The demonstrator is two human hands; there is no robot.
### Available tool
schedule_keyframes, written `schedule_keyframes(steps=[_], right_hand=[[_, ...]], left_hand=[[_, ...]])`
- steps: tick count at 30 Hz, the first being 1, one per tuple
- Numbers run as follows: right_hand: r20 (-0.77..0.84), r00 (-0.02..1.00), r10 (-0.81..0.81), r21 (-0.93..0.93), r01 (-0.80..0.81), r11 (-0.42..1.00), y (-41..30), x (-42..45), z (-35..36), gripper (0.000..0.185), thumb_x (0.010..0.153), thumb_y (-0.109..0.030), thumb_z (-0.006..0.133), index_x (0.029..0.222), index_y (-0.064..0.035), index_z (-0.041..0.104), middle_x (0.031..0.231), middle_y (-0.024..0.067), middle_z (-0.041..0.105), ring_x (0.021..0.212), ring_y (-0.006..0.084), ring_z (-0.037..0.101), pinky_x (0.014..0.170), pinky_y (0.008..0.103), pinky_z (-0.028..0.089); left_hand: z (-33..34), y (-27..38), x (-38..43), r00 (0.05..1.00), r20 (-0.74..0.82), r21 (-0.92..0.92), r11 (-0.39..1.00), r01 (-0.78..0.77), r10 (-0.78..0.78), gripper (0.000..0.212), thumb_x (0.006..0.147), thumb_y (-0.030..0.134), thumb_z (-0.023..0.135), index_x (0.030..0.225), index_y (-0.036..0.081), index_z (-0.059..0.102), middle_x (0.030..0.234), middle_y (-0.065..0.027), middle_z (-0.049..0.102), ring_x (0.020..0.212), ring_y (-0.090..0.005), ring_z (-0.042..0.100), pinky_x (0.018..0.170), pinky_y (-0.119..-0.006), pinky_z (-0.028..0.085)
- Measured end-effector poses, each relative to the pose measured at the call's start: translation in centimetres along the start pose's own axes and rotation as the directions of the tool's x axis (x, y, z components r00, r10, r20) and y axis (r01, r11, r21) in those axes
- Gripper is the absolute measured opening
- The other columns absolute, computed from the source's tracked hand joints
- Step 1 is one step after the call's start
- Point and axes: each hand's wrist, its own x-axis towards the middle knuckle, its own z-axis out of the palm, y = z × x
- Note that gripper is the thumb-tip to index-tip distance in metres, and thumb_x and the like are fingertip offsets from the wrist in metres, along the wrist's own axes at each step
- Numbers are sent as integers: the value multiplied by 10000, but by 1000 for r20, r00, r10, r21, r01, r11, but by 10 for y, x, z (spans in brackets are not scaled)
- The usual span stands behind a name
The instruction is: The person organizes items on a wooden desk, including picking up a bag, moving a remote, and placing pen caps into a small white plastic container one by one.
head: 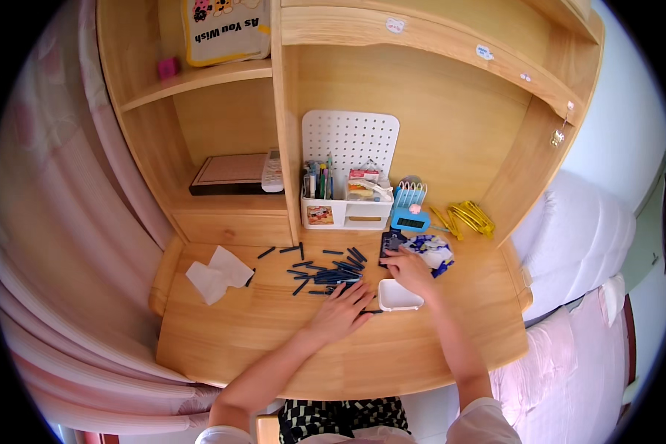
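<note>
On the wooden desk (311,355), several dark blue sticks (333,272) lie in a loose pile, with others scattered around it. My left hand (341,311) rests palm down at the near edge of the pile, fingers spread over some sticks; whether it grips one cannot be told. A small white open box (400,295) stands between my hands. My right hand (408,269) reaches past the box, its fingertips at a black flat packet (391,244). Just right of that packet is a blue, white and yellow crumpled wrapper (433,252).
White tissues (219,275) lie at the left. Behind the pile stands a white pegboard organizer (347,213) with pens. A blue digital clock (410,220) and yellow packets (470,217) are at the back right. The wooden shelf unit (227,227) rises behind.
</note>
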Motion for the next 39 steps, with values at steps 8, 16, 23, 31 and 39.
schedule_keyframes(steps=[8, 16, 23, 31, 39], right_hand=[[-181, 981, 74, 44, -67, 997, 42, -28, -17, 183, 857, -106, 614, 956, -92, 767, 1107, 74, 715, 1162, 384, 589, 969, 468, 479], [-185, 979, 84, -147, -112, 983, 54, -38, -30, 225, 840, -74, 595, 999, -57, 752, 1185, 123, 680, 1165, 421, 579, 1020, 425, 462], [-165, 983, -84, 65, 96, 993, -11, -38, -30, 200, 865, -146, 611, 981, -15, 708, 1095, 150, 697, 1091, 329, 611, 928, 441, 483], [163, 955, -247, 148, 224, 963, -48, -58, -30, 658, 775, -378, 775, 1310, -53, 571, 1421, 202, 494, 1357, 363, 412, 1122, 426, 347], [140, 989, -41, 158, 19, 987, -12, -72, -33, 860, 710, -275, 813, 1434, -42, 411, 1444, 211, 443, 1365, 381, 378, 1123, 439, 334]], left_hand=[[5, -10, 0, 985, -148, -6, 996, 90, -90, 394, 945, 335, 588, 1201, 38, 632, 1362, -154, 562, 1321, -289, 483, 1092, -445, 376], [1, -10, 1, 973, -190, 39, 989, 144, -134, 363, 933, 343, 591, 1161, 67, 654, 1342, -135, 586, 1294, -267, 514, 1080, -452, 392], [7, -18, -2, 953, -230, 56, 975, 214, -196, 301, 912, 302, 632, 1119, 89, 681, 1284, -104, 629, 1261, -267, 545, 1045, -455, 427], [4, -25, 0, 936, -289, 81, 969, 234, -202, 244, 880, 222, 690, 1088, 94, 705, 1228, -84, 661, 1215, -266, 586, 1011, -448, 458], [-3, -16, 6, 936, -318, 53, 983, 177, -152, 202, 856, 132, 682, 1049, 75, 705, 1174, -99, 675, 1166, -275, 608, 977, -433, 480]])
